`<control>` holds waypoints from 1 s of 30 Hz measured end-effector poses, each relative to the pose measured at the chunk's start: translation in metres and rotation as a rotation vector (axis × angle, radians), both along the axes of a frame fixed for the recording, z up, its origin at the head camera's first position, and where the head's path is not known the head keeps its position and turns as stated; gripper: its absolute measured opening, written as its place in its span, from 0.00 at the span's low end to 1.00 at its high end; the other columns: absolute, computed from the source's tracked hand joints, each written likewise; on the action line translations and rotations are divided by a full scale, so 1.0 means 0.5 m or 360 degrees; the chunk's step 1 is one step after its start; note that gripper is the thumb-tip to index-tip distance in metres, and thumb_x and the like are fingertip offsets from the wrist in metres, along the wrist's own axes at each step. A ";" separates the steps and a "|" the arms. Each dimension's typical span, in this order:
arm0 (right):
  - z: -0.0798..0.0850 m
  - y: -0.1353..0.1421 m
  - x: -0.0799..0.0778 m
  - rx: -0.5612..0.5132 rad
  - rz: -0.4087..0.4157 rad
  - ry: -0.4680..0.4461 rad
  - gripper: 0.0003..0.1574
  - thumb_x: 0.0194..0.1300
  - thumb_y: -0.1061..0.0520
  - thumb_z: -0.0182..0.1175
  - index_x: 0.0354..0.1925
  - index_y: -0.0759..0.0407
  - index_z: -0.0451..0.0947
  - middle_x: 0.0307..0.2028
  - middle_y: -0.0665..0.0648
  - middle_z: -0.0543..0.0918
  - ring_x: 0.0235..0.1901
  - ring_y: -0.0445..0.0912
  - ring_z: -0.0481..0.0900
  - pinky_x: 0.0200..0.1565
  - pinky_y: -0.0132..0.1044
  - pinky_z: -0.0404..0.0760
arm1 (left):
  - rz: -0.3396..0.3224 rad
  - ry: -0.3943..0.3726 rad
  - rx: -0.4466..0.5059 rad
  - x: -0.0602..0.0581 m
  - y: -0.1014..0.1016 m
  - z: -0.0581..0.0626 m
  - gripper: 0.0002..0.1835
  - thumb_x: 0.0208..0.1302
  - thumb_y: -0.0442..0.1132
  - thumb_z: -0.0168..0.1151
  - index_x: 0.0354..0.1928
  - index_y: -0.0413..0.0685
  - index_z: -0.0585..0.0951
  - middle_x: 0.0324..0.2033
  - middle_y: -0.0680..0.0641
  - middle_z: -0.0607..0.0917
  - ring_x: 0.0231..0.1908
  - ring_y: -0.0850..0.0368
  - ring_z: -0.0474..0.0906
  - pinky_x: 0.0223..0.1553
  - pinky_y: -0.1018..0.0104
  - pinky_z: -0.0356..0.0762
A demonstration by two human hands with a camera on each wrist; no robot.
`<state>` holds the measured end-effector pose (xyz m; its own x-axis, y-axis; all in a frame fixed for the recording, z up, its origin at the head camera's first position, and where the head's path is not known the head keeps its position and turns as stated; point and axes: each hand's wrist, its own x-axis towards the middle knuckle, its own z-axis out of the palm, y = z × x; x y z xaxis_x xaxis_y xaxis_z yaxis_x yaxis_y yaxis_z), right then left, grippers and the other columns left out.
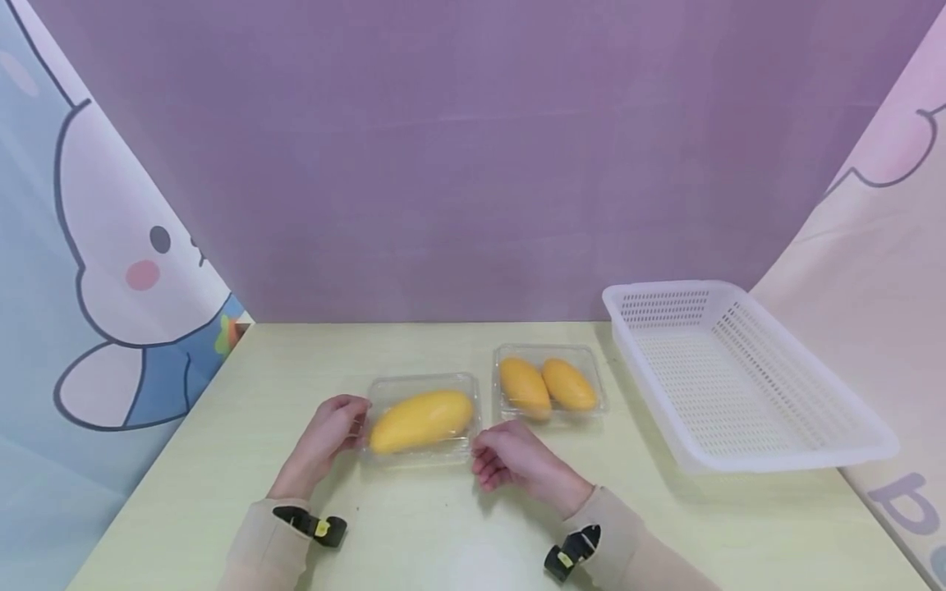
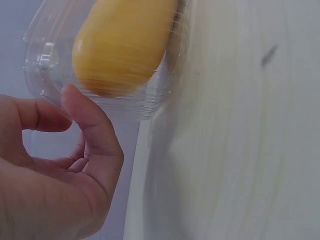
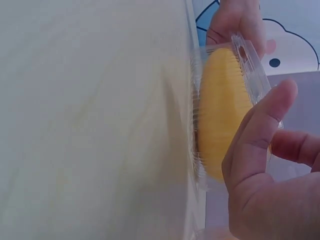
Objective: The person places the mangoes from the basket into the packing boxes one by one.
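A clear plastic box [image 1: 423, 382] holding one large yellow mango [image 1: 423, 420] sits between both hands on the table. My left hand [image 1: 325, 435] pinches its left edge with thumb and finger, and in the left wrist view the fingertips meet the rim. At the right front corner, my right hand [image 1: 521, 461] holds the edge between thumb and a curled finger. The right wrist view shows the mango [image 3: 220, 110] through the ribbed plastic side, with the left hand [image 3: 237, 25] at the far end.
Behind to the right is a second clear plastic box [image 1: 550, 349] with two smaller orange-yellow mangoes [image 1: 569, 384]. A white slotted plastic basket [image 1: 746, 394] stands at the table's right side. A purple cloth backdrop [image 1: 473, 164] rises behind the pale table [image 1: 414, 533].
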<state>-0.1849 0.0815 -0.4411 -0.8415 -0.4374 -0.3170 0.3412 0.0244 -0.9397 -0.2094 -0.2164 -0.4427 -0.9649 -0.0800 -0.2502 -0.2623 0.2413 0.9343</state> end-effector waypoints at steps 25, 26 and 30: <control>-0.008 -0.042 -0.018 -0.0155 -0.0343 -0.0029 0.10 0.66 0.66 0.51 0.41 0.75 0.73 0.23 0.54 0.79 0.20 0.41 0.80 0.28 0.31 0.85 | -0.0117 0.0044 -0.0002 0.025 -0.001 0.015 0.21 0.70 0.33 0.49 0.61 0.29 0.68 0.34 0.40 0.79 0.31 0.51 0.78 0.34 0.62 0.82; -0.008 -0.043 -0.018 -0.0155 -0.0351 -0.0029 0.10 0.67 0.66 0.50 0.41 0.76 0.73 0.23 0.55 0.80 0.21 0.41 0.80 0.28 0.32 0.85 | -0.0126 0.0044 0.0007 0.026 -0.001 0.015 0.21 0.69 0.32 0.49 0.62 0.29 0.67 0.34 0.40 0.79 0.31 0.51 0.78 0.34 0.62 0.82; -0.007 -0.048 -0.018 -0.0158 -0.0377 -0.0027 0.11 0.67 0.66 0.51 0.41 0.76 0.73 0.24 0.55 0.80 0.21 0.41 0.81 0.29 0.33 0.86 | -0.0108 0.0026 0.0024 0.024 0.002 0.014 0.23 0.68 0.32 0.51 0.63 0.31 0.65 0.34 0.41 0.78 0.31 0.51 0.78 0.35 0.62 0.81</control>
